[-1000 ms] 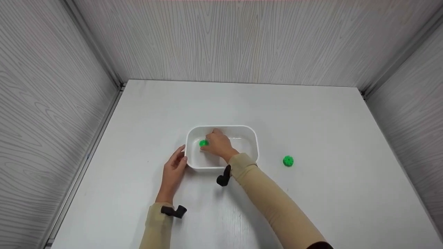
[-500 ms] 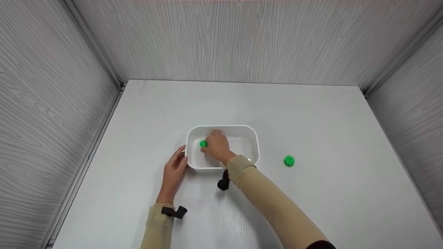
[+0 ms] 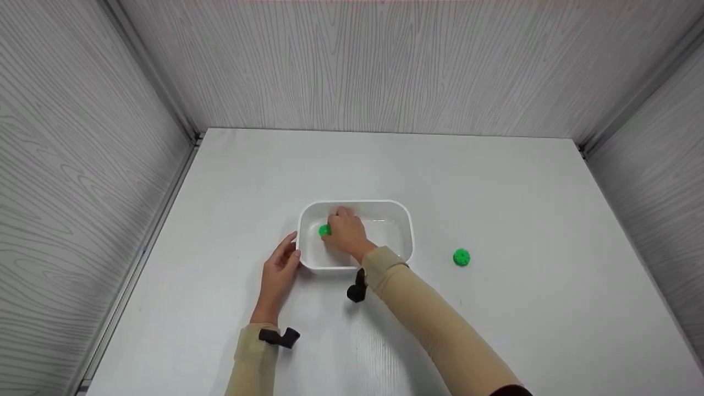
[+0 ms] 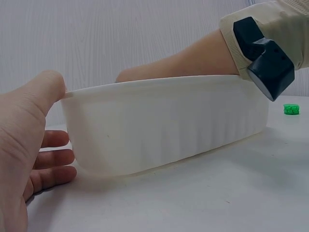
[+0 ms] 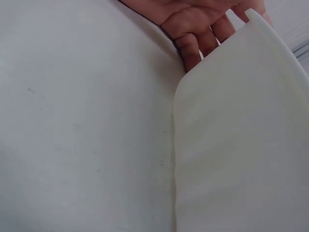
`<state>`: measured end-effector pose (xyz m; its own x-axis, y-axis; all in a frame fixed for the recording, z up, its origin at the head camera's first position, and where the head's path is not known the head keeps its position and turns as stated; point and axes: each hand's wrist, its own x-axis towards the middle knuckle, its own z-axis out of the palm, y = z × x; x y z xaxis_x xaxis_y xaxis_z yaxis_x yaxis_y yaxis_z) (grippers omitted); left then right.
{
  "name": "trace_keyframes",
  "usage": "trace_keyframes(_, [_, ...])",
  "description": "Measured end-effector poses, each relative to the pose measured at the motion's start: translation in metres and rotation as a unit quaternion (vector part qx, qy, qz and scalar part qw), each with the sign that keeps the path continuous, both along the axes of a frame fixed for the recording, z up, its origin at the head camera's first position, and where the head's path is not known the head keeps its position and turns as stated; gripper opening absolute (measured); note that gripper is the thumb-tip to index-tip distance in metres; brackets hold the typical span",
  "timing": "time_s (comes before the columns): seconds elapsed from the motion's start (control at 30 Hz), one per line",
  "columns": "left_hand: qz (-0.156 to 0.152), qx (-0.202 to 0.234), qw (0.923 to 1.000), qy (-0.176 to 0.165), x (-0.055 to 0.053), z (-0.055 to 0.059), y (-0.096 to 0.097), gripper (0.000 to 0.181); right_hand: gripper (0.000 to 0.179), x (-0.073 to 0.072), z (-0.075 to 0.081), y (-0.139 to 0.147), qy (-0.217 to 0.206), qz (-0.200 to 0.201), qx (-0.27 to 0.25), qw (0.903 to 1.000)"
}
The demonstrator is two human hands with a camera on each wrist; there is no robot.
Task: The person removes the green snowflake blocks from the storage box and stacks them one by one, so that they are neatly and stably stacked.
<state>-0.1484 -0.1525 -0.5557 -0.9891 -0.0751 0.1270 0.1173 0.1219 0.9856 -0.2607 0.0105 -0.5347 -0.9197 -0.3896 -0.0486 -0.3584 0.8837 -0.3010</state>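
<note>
A white plastic tub with rounded corners stands on the table. My left hand holds its left end, the thumb at the rim and the other fingers against the outer wall. Inside the tub, my right hand reaches down over the near wall. Its thumb and forefinger pinch a small green knobbly round piece near the tub's left side; the hand covers part of it. The wall hides the right fingers in the left wrist view.
A second green knobbly round piece lies on the white table, right of the tub. Black wrist cameras sit on both cuffs. Wood-grain panels stand behind and on both sides of the table.
Hardly anything differs: the right forearm has shifted slightly down while the hand stays in the tub with the green piece. The left hand keeps its place at the tub's end.
</note>
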Motion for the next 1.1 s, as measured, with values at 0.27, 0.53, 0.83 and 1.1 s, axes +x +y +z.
trace_keyframes(0.27, [-0.001, 0.002, 1.0, -0.008, 0.002, -0.002, -0.001, 0.043, 0.032, 0.0, 0.004, 0.002, -0.039, -0.009, -0.034, 0.9986])
trace_keyframes(0.53, [-0.011, 0.023, 0.9996, 0.01, 0.0, 0.001, -0.001, 0.044, 0.036, 0.005, 0.016, 0.007, -0.005, 0.028, -0.021, 0.9994])
trace_keyframes(0.83, [-0.01, 0.017, 0.9997, 0.014, 0.0, 0.001, 0.0, 0.043, 0.037, 0.018, 0.021, 0.011, 0.001, 0.068, -0.029, 0.9973])
trace_keyframes(1.1, [-0.011, 0.015, 0.9995, 0.024, -0.002, 0.001, 0.0, 0.042, 0.033, 0.025, 0.024, 0.023, 0.002, 0.069, -0.067, 0.9953])
